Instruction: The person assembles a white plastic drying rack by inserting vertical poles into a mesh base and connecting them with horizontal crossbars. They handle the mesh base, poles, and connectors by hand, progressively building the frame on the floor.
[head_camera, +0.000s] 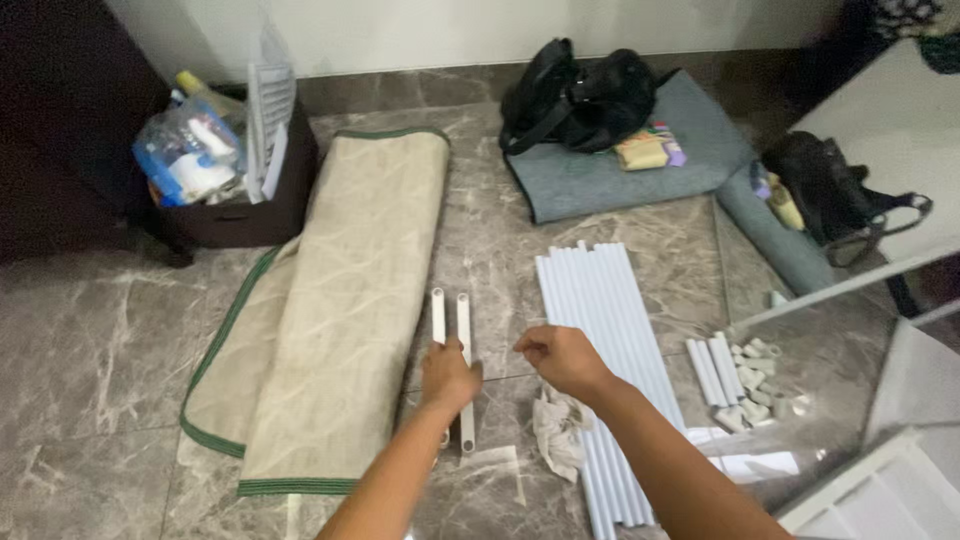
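Note:
Two short white rods (463, 325) lie side by side on the marble floor. My left hand (449, 376) rests on top of them, fingers down over their middle. My right hand (562, 358) hovers just to the right, fingers curled, with nothing visible in it. Beneath that hand lies a crumpled whitish cloth (557, 428). A row of long white tubes (610, 340) stretches along the floor right of my right hand.
A beige mat with green trim (335, 290) lies on the left. Short white tubes and small connectors (745, 378) sit at the right. A dark bin with bottles (225, 160), a black bag (575, 95) on grey felt and another black bag (835, 195) stand behind.

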